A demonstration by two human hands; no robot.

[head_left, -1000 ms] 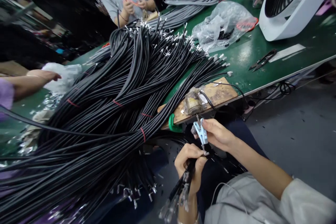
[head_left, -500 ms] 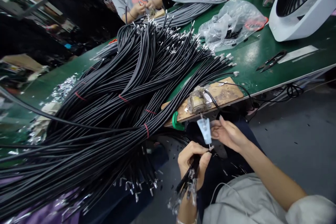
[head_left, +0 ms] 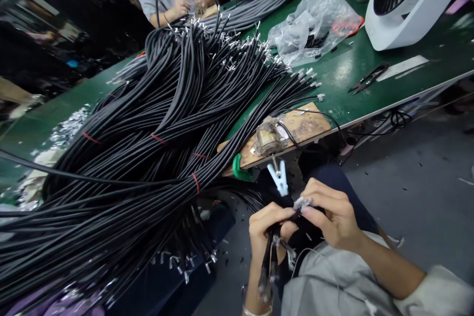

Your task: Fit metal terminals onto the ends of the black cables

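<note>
My left hand (head_left: 268, 227) is closed round several black cables, whose frayed silvery ends (head_left: 264, 289) hang below it. One cable end points up and to the right between its thumb and forefinger. My right hand (head_left: 329, 210) pinches the pale, frayed tip (head_left: 302, 202) of that cable. Just beyond both hands, a light blue clothes peg (head_left: 279, 178) hangs on the thin shaft of a small motor (head_left: 268, 139) wrapped in clear plastic. The motor sits on a wooden board (head_left: 309, 121) at the table's edge.
A big heap of black cables (head_left: 177, 123), tied with red bands, covers the green table (head_left: 344, 66). A green clamp (head_left: 240, 168) holds the board's near edge. Scissors (head_left: 368, 79), a plastic bag (head_left: 314, 24) and a white fan (head_left: 398, 24) lie beyond. Another person's hands (head_left: 190, 6) work opposite.
My right hand has moved from beside the clothes peg down to the cable end and now pinches it. The peg no longer looks blurred. The view has shifted slightly.
</note>
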